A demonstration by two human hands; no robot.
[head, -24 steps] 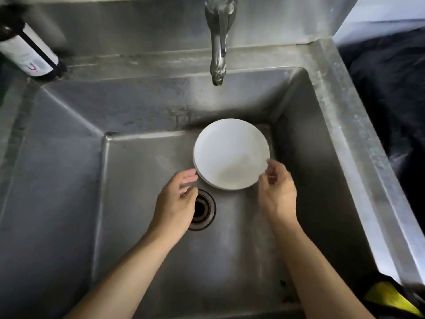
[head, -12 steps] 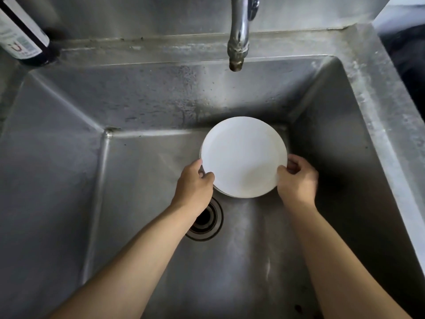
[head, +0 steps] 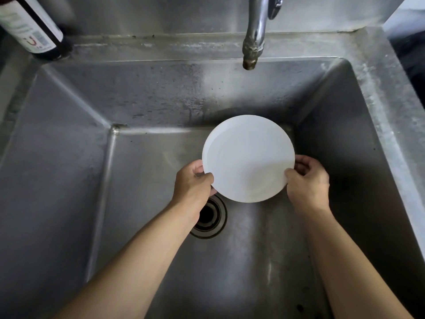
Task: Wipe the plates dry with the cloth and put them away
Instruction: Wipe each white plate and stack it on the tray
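A round white plate is held inside the steel sink, near its back right corner, face up. My left hand grips the plate's left rim, thumb on top and fingers underneath. My right hand grips the right rim the same way. Whether the plate touches the sink floor or other plates lie under it is hidden. No cloth is in view.
A chrome tap hangs over the back of the sink, no water running. The round drain sits just below my left wrist. A dark bottle with a white label stands on the back left ledge.
Both hands reached forward from near the drain and closed on the plate's two sides. The plate now looks slightly larger and nearer, and the view has shifted left.
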